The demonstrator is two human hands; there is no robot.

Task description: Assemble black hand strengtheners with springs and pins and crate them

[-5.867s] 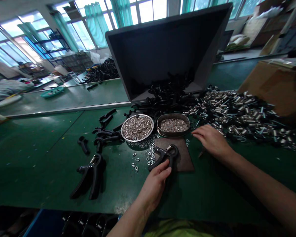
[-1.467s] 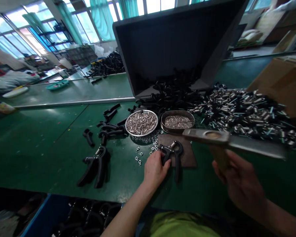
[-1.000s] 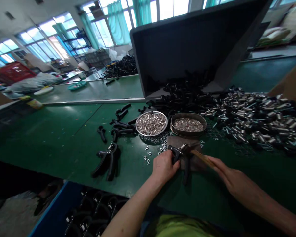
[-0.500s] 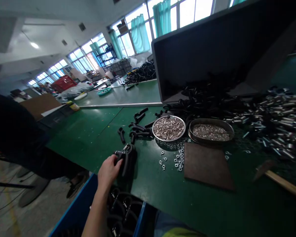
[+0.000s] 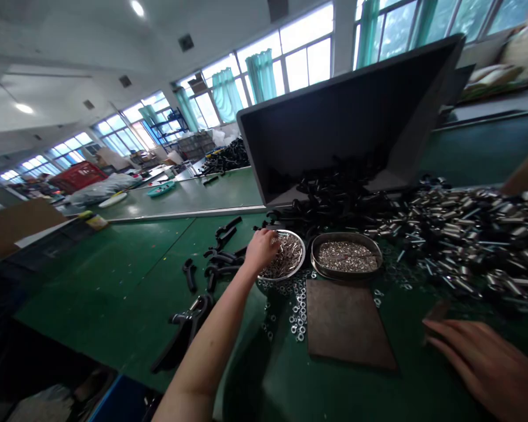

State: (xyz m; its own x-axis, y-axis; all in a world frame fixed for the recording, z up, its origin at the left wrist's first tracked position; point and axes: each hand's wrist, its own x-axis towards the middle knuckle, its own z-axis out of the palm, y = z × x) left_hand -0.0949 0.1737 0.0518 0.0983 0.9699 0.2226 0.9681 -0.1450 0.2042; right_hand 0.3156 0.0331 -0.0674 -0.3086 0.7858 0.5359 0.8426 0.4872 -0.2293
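Our left hand reaches forward over the near left rim of the round dish, fingers curled down into the pins that fill it. We cannot tell whether the fingertips pinch a pin or merely rest among them; they are hidden behind the knuckles. The pins are short, bright metal cylinders, lying heaped with their long axes pointing every way, none upright. The dish is shallow, shiny steel, and sits on the green table just left of a darker oval tray of finer silvery bits.

Our right hand lies low at the right edge, palm down, fingers stretched flat and together toward the left, holding nothing that we can see. A brown tool end shows just beyond its fingertips, too dim to tell contact.

Between the hands lies a flat, matte brown pad, roughly square, its long side running away from us. Small steel washers are scattered just left of it, below the dish. A black gripper lies near our left forearm, handles pointing toward us. Behind the dishes, black plastic parts spill from a dark tilted bin, and a pile of glinting springs spreads to the right.
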